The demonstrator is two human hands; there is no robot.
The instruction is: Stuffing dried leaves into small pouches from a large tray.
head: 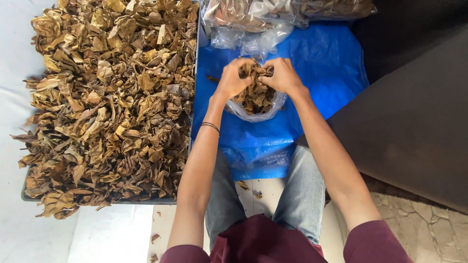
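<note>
Head view: bag [253, 113] (clear) mouth upward.

A heap of dried leaves [109, 104] is lying in a tray [97, 200] to the left of a tarp [331, 63]. On the tarp, an open bag [256, 109] of leaves is sitting before the person's knees, with both hands in its mouth. Behind it, filled bags [287, 9] are lying at the tarp's far edge.

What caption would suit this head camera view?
Both hands, left hand and right hand, press dry brown leaves into a clear plastic bag on a blue tarp.
</note>
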